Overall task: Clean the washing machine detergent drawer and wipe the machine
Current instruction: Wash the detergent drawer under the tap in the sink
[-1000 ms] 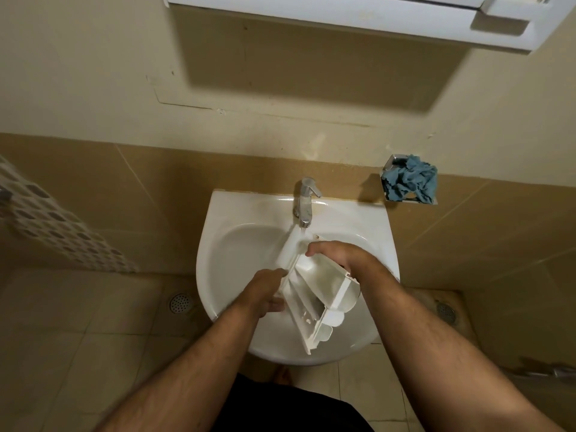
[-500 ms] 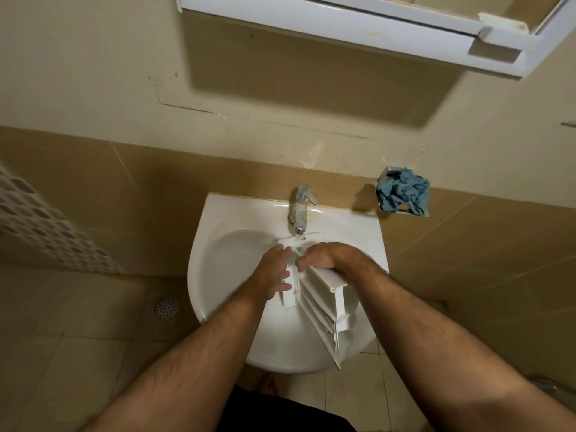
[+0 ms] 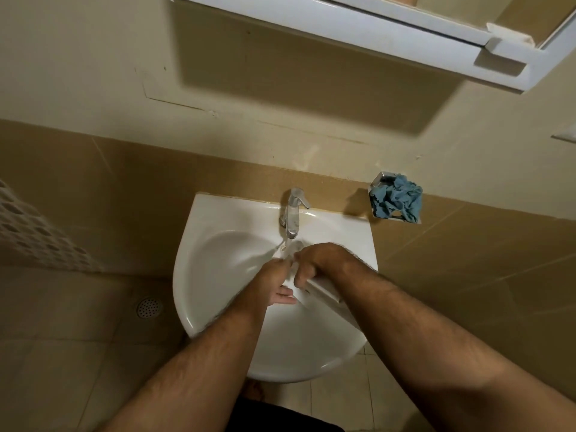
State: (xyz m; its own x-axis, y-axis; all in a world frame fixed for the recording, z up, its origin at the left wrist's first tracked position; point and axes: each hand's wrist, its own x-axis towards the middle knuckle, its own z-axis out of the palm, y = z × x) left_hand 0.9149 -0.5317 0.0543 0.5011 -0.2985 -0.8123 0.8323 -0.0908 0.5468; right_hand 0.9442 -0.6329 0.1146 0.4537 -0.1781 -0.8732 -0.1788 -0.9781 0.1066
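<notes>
The white plastic detergent drawer (image 3: pixel 324 289) is held over the white sink (image 3: pixel 218 244), its far end under the running chrome tap (image 3: pixel 293 213). My right hand (image 3: pixel 314 260) grips the drawer from above, fingers curled over its edge. My left hand (image 3: pixel 274 283) is at the drawer's left side with its fingers against the plastic; how they lie is partly hidden. Most of the drawer is covered by my hands and right forearm.
A crumpled blue cloth (image 3: pixel 397 201) sits in a wall holder right of the sink. A white mirror cabinet (image 3: pixel 374 29) hangs above. A floor drain (image 3: pixel 149 308) lies on the tiles to the left.
The drawer has turned edge-on and slid up under the tap, so its compartments no longer show. Both hands moved closer together near the water stream. My head tilted up slightly.
</notes>
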